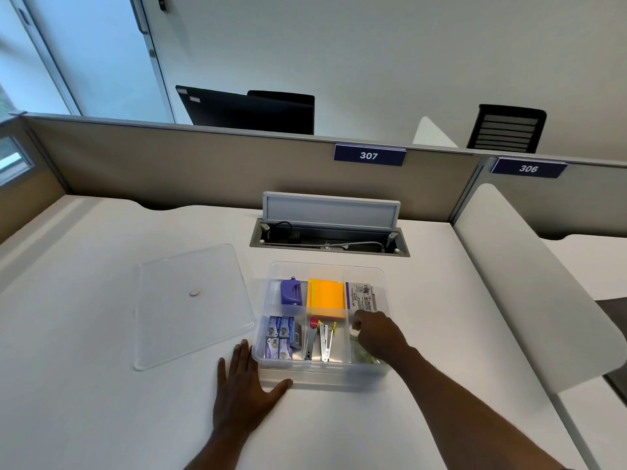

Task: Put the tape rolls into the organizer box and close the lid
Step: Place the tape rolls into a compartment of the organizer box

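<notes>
A clear plastic organizer box [327,370] stands uncovered on the white desk. Its compartments hold a purple stapler, orange sticky notes, staple boxes and metal tools. My right hand [376,334] reaches into the near right compartment, fingers closed around a small pale tape roll [355,331] that is mostly hidden. A greenish clear tape roll [362,355] lies under my wrist in the same compartment. My left hand [246,385] rests flat on the desk, fingers spread, against the box's near left corner. The clear lid [190,303] lies flat on the desk left of the box.
Behind the box, a cable hatch [329,237] in the desk stands open with its flap raised. A grey partition with labels 307 and 306 runs along the back. A white curved divider [529,283] bounds the desk on the right.
</notes>
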Demonstrator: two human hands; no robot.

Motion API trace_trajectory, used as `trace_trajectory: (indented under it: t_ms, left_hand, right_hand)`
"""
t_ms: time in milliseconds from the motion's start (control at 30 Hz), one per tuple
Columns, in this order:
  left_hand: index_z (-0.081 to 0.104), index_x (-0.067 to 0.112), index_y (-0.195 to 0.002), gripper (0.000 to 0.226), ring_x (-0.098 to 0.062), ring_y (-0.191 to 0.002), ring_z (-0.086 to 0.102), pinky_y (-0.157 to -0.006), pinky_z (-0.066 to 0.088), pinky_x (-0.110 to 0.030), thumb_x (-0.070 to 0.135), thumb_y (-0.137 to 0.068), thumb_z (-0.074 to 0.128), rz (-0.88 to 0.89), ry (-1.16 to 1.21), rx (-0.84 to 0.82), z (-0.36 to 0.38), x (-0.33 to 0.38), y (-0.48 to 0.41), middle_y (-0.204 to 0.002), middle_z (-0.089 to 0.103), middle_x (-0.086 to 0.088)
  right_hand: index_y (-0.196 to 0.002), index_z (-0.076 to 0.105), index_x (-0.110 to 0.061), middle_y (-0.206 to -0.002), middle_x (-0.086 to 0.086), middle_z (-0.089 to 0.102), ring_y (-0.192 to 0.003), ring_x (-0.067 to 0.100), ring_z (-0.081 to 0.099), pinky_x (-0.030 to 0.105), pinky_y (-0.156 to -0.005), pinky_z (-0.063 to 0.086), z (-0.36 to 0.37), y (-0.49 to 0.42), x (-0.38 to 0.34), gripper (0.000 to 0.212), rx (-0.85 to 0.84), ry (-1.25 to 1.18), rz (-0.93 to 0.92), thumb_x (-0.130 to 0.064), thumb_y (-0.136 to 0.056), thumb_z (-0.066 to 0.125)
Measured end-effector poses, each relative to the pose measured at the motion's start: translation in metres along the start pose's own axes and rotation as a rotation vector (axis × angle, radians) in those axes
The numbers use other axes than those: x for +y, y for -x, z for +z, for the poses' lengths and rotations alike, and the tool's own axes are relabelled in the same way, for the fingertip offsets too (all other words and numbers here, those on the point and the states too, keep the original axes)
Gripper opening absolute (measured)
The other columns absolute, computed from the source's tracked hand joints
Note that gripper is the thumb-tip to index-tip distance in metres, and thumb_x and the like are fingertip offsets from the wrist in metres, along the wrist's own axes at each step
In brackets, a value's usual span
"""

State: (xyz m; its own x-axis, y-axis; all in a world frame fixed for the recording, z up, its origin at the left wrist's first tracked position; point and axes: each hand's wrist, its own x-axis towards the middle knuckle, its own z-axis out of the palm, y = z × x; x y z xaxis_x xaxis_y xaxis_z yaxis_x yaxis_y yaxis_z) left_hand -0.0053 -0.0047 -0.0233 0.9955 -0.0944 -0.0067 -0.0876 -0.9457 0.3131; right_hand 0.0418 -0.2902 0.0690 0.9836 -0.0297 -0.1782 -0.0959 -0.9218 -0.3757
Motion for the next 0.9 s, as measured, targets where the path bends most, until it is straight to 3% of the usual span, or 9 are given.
trace_trajectory:
  t_ms: [133, 267, 567, 900]
  left_hand:
    - [0.032, 0.015, -0.146, 0.110, -0.022, -0.147, 0.019, -0.121, 0.006, -0.047, 0.091, -0.066, 0.025, 0.003, -0.002, 0.002, 0.000, 0.000, 0.000, -0.156, 0.031, -0.008]
    - [0.032, 0.015, -0.146, 0.111, -0.022, -0.147, 0.019, -0.121, 0.006, -0.047, 0.091, -0.066, 0.024, 0.003, 0.004, 0.001, 0.000, 0.000, 0.000, -0.156, 0.031, -0.009]
    - [0.032, 0.014, -0.146, 0.110, -0.022, -0.147, 0.019, -0.121, 0.008, -0.048, 0.090, -0.068, 0.027, 0.005, -0.011, 0.004, -0.001, 0.001, 0.000, -0.156, 0.030, -0.009]
    - [0.033, 0.014, -0.146, 0.107, -0.023, -0.146, 0.020, -0.121, 0.011, -0.050, 0.088, -0.068, 0.032, 0.010, 0.004, 0.012, -0.002, 0.002, 0.001, -0.155, 0.032, -0.010]
  right_hand:
    - [-0.085, 0.057, -0.014, -0.111, 0.015, 0.069, -0.088, 0.036, 0.067, 0.028, -0.067, 0.050, -0.004, 0.001, 0.000, 0.008, 0.144, 0.011, 0.045, -0.014, -0.085, 0.049]
    - [-0.089, 0.062, -0.013, -0.106, 0.012, 0.071, -0.086, 0.034, 0.068, 0.033, -0.071, 0.055, -0.005, 0.005, 0.003, 0.014, 0.183, 0.030, 0.097, -0.013, -0.083, 0.050]
    - [-0.099, 0.067, -0.013, -0.102, 0.009, 0.070, -0.090, 0.030, 0.069, 0.034, -0.080, 0.055, 0.004, 0.013, 0.005, 0.024, 0.042, 0.157, 0.109, -0.013, -0.082, 0.050]
    - [-0.100, 0.061, -0.010, -0.100, 0.010, 0.069, -0.086, 0.028, 0.069, 0.032, -0.074, 0.053, 0.008, 0.013, 0.003, 0.022, 0.049, 0.250, 0.117, -0.022, -0.086, 0.049]
